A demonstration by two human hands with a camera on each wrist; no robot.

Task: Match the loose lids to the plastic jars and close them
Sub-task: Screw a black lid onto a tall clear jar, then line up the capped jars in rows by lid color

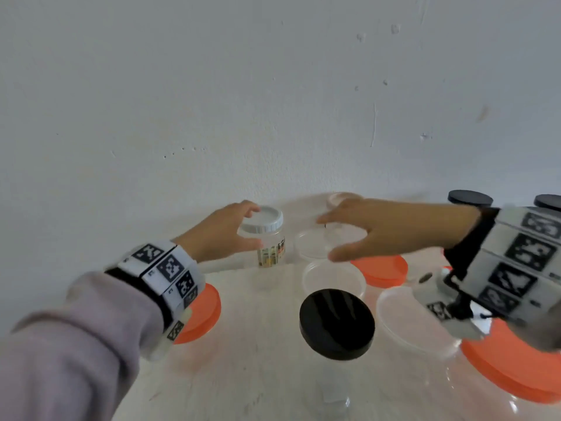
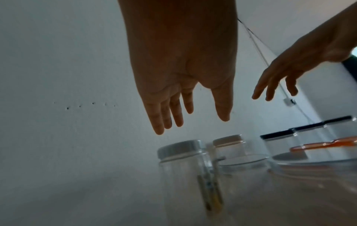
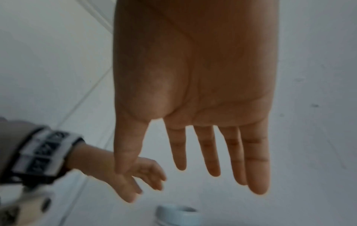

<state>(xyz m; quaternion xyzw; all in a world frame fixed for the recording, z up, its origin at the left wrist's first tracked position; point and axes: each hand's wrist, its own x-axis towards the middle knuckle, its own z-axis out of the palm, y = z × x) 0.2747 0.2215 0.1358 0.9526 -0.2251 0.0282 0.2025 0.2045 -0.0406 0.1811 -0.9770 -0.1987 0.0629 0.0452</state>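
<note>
A small clear jar [image 1: 271, 249] with a white ribbed lid [image 1: 263, 221] and a coloured label stands near the wall. My left hand [image 1: 253, 226] hovers at its lid with thumb and fingers spread either side; in the left wrist view the fingers [image 2: 168, 116] are straight and apart from the white lid [image 2: 179, 147]. My right hand [image 1: 328, 238] is flat and spread, palm down, above a clear-lidded jar [image 1: 312, 247], holding nothing. In the right wrist view the right fingers [image 3: 208, 152] are straight, with the white lid [image 3: 177, 214] below them.
A black-lidded jar [image 1: 337, 323] stands at centre front. Orange-lidded jars sit at the left [image 1: 203, 311], the middle right [image 1: 382, 268] and the front right [image 1: 510, 369]. Clear-lidded jars [image 1: 334, 278] crowd the middle. Black lids [image 1: 470, 199] stand at the back right by the wall.
</note>
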